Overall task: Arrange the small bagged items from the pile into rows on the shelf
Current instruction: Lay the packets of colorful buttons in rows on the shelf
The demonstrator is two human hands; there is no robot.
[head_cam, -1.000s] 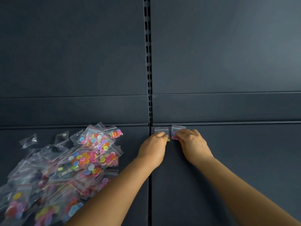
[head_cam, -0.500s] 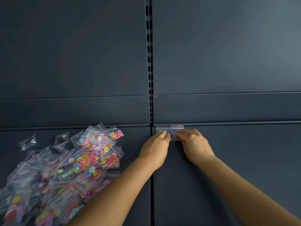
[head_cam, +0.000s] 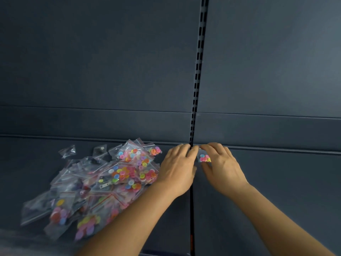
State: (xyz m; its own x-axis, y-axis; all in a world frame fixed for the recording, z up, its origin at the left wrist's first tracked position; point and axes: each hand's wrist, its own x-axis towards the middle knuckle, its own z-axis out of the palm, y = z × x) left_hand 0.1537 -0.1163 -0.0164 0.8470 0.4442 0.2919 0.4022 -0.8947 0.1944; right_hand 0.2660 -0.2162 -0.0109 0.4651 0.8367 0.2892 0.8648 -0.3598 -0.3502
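Shelf (head_cam: 276, 191) dark; right grip (head_cam: 223, 165) pinches bag (head_cam: 203, 158), left grip (head_cam: 180, 167) relaxed.

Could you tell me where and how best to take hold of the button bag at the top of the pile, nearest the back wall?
Pinch the clear top strip of that bag, coming from above and from the right, where the left hand already is. Its buttons bulge low; the empty upper edge lies flat and free of the pile.
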